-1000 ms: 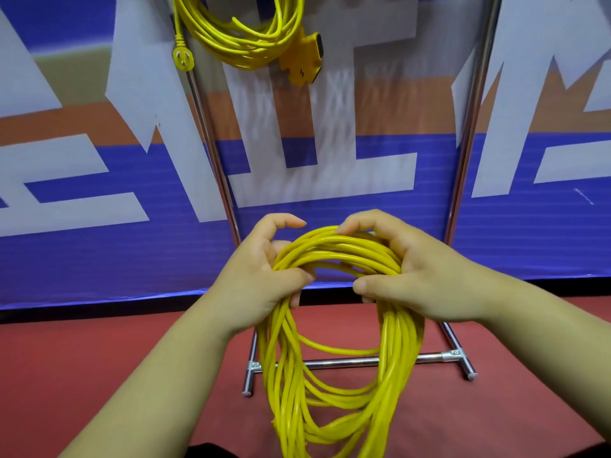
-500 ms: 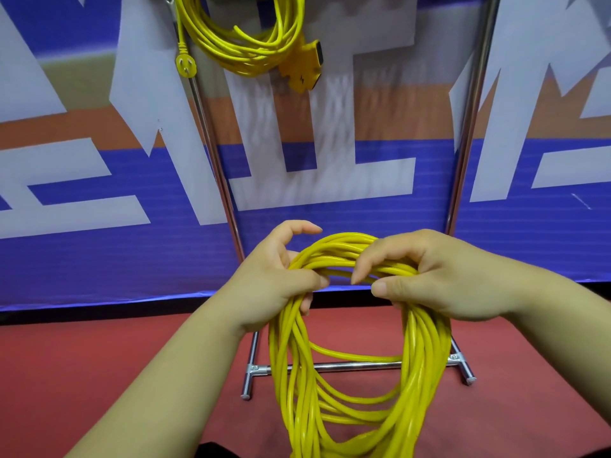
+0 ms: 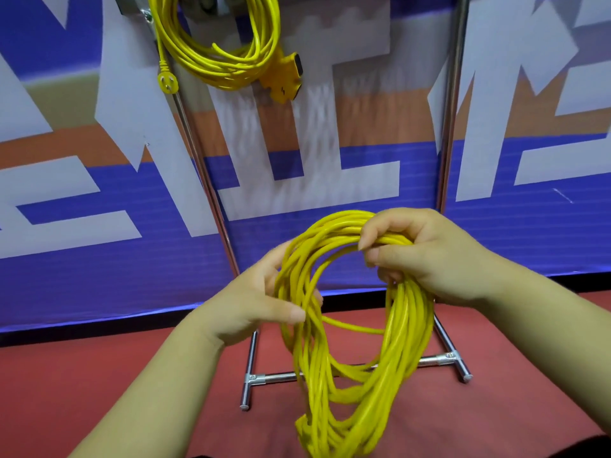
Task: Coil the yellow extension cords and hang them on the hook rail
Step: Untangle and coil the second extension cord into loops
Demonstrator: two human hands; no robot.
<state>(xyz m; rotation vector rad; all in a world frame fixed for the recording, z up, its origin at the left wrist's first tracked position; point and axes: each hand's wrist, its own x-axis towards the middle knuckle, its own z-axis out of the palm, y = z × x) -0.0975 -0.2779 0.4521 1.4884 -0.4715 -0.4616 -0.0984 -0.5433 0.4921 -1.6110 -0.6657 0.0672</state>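
- Your left hand slid down the coil; its fingers and your right hand clamp it.
- Below lies red floor, behind the metal stand a blue banner.

Free room beneath hung cord

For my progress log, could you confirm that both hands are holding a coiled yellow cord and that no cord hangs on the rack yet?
Not quite: the head view shows one coiled cord already hanging on the rack. The left hand and right hand do hold a second coil.
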